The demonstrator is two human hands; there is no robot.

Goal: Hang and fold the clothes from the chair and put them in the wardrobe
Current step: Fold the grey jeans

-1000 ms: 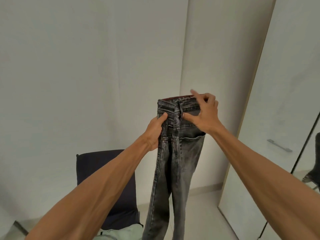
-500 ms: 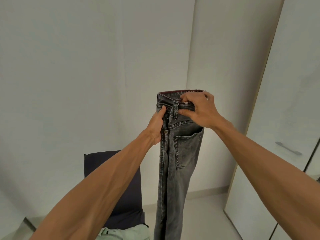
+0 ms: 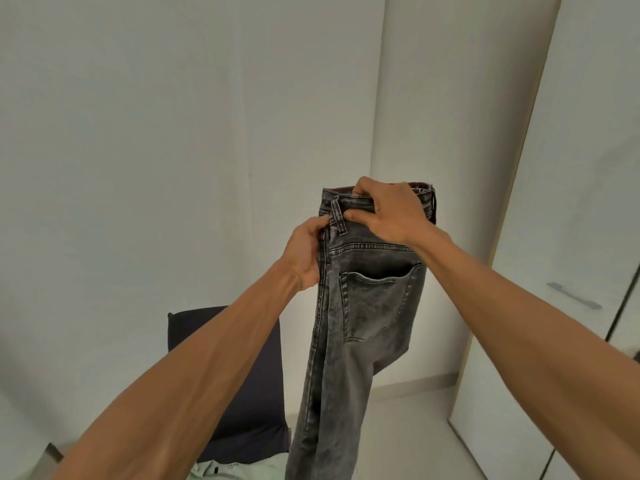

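Note:
A pair of washed dark grey jeans (image 3: 360, 334) hangs in the air in front of me, folded lengthwise with a back pocket facing me. My left hand (image 3: 306, 254) pinches the left edge just under the waistband. Over the top of the waistband, my right hand (image 3: 388, 213) grips the denim near a belt loop. The legs drop out of view at the bottom. Below them stands a dark chair (image 3: 249, 403) with a pale green garment (image 3: 232, 471) on its seat.
A white wardrobe (image 3: 561, 237) with a metal handle (image 3: 575, 296) fills the right side, its door closed. White walls stand behind and to the left. Light floor shows at the bottom right.
My right hand has closed over the top of the waistband and the jeans have turned, so the back pocket now faces me flat. The view has shifted slightly.

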